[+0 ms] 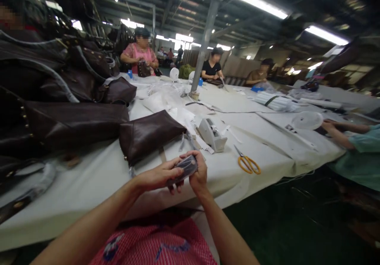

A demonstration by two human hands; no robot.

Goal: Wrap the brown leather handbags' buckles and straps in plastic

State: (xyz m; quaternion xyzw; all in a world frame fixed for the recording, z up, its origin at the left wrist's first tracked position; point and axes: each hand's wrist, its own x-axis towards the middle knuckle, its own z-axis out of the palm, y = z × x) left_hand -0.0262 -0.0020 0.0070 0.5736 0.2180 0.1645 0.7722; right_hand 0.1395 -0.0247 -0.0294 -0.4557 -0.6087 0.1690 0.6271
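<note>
My left hand (162,176) and my right hand (198,172) meet at the near edge of the white table (95,178). Both are closed on a small dark strap-like piece wrapped in clear film (185,168), held between them just above the table edge. A dark brown leather bag (148,134) lies flat on the table right behind my hands. A white tape dispenser (211,134) stands to the right of that bag. Yellow-handled scissors (248,164) lie on the cloth further right.
Several dark brown bags (59,99) are piled along the left. A co-worker's arms (341,132) in a teal sleeve reach in from the right near a white tape roll (307,120). Three people work at the far end. A grey pillar (204,39) rises mid-table.
</note>
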